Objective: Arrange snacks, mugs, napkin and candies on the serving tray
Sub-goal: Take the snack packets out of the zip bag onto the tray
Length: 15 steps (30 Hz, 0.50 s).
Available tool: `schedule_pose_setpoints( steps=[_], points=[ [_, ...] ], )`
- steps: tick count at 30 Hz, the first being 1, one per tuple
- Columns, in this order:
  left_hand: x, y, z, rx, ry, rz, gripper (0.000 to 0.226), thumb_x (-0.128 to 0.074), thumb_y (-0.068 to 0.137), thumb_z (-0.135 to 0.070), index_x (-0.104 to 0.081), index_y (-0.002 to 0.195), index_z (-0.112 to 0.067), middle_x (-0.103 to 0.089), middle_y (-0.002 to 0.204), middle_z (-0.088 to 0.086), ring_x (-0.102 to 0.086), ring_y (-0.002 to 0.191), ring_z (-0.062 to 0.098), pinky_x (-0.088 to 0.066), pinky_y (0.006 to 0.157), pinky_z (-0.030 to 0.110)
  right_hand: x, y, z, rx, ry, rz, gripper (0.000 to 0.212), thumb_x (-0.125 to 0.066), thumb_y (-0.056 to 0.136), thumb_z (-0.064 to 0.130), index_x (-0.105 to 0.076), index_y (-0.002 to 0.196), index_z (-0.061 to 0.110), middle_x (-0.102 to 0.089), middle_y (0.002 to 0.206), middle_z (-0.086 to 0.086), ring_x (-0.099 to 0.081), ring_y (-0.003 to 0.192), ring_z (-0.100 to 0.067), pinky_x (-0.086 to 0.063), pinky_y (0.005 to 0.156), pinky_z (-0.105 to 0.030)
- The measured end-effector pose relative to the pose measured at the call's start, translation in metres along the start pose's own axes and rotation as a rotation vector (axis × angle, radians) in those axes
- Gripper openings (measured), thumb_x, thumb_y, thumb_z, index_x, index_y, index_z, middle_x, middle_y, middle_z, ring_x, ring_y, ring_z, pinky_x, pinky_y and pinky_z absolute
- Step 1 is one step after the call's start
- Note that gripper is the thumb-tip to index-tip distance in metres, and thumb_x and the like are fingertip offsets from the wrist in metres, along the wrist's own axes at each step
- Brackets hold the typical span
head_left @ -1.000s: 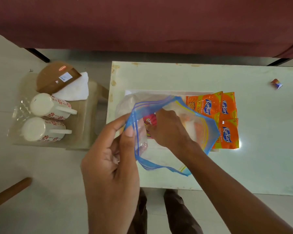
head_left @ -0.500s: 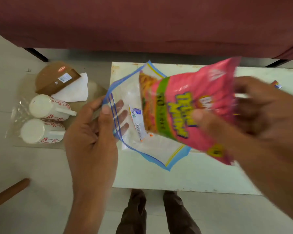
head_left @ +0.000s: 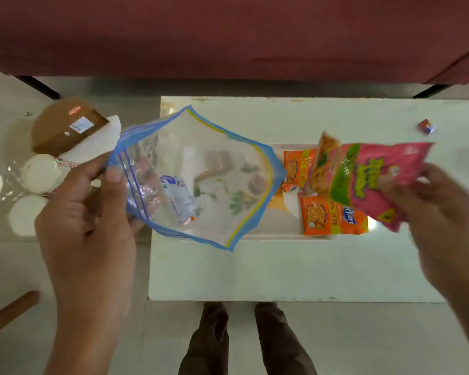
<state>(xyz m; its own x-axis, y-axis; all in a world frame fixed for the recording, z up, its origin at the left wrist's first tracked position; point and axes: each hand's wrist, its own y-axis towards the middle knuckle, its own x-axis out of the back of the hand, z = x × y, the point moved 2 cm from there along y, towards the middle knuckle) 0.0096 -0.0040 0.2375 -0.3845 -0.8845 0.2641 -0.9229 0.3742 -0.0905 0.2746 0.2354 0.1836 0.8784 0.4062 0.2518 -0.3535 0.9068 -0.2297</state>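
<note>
Two orange Kurkure packets [head_left: 333, 216] already lie at the right end of the white serving tray [head_left: 271, 236], and the pink snack packet [head_left: 374, 180] hangs just above and to the right of them, pinched at its right end by the right hand [head_left: 433, 209]. That hand is closed on the packet, thumb and fingers gripping the crimped edge. The packet's long axis runs roughly left to right, slightly tilted, its left end overlapping the orange packets from above — so the tray lies down and to the left of the hand, a short drop away. The right hand is clearly the nearer one for the placement.

The left hand [head_left: 92, 212] holds the clear zip bag [head_left: 195, 182] by its blue seal edge, thumb on top, with the bag spread open over the tray's left part. A small white sachet [head_left: 178, 198] seems to remain inside it. The printed left part of the tray shows through the plastic and looks free, though the bag hides much of it.

Well apart, on a low stool to the left, sit two mugs [head_left: 39, 173] lying on their sides, a brown box [head_left: 65, 128] and a white napkin [head_left: 103, 136] — none yet on the tray. A small wrapped candy [head_left: 427, 127] lies on the table [head_left: 255, 272] near its far right.
</note>
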Motion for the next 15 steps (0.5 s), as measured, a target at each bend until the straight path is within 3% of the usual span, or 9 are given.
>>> schedule_pose_setpoints(
  steps=[3, 6, 11, 15],
  points=[
    [-0.001, -0.001, 0.002, 0.006, 0.018, 0.008, 0.024, -0.046, 0.106, -0.022, -0.063, 0.113, -0.037, -0.074, 0.09, -0.03, -0.072, 0.09, -0.002, -0.059, 0.072, 0.015, -0.016, -0.002, -0.045, -0.153, -0.07, 0.062, 0.017, -0.073, 0.087, 0.013, -0.071, 0.101, 0.022, -0.079, 0.086, 0.001, -0.075, 0.076, -0.014, -0.058, 0.066, -0.027],
    [-0.004, -0.004, 0.005, 0.028, 0.029, -0.017, 0.022, -0.044, 0.106, -0.02, -0.058, 0.102, -0.036, -0.071, 0.079, -0.034, -0.069, 0.08, -0.011, -0.054, 0.066, 0.007, -0.023, -0.007, -0.083, -0.226, -0.162, 0.108, 0.021, -0.074, 0.087, 0.019, -0.069, 0.107, 0.023, -0.078, 0.096, -0.003, -0.076, 0.086, -0.021, -0.06, 0.074, -0.038],
    [-0.012, -0.011, 0.01, 0.043, 0.054, -0.021, 0.03, -0.041, 0.107, -0.014, -0.054, 0.094, -0.038, -0.066, 0.072, -0.041, -0.064, 0.074, -0.02, -0.048, 0.065, 0.001, -0.036, -0.005, -0.111, -0.252, -0.274, 0.116, 0.021, -0.075, 0.086, 0.026, -0.066, 0.101, 0.037, -0.071, 0.093, 0.018, -0.069, 0.075, 0.008, -0.051, 0.055, -0.008],
    [-0.013, -0.019, 0.015, 0.045, 0.01, -0.012, 0.033, -0.045, 0.106, -0.017, -0.064, 0.094, -0.041, -0.072, 0.083, -0.033, -0.07, 0.082, -0.01, -0.054, 0.066, 0.008, -0.04, -0.001, -0.124, -0.282, -0.327, 0.152, 0.03, -0.073, 0.088, 0.029, -0.063, 0.117, 0.027, -0.069, 0.1, 0.011, -0.068, 0.085, 0.0, -0.051, 0.055, -0.011]
  ],
)
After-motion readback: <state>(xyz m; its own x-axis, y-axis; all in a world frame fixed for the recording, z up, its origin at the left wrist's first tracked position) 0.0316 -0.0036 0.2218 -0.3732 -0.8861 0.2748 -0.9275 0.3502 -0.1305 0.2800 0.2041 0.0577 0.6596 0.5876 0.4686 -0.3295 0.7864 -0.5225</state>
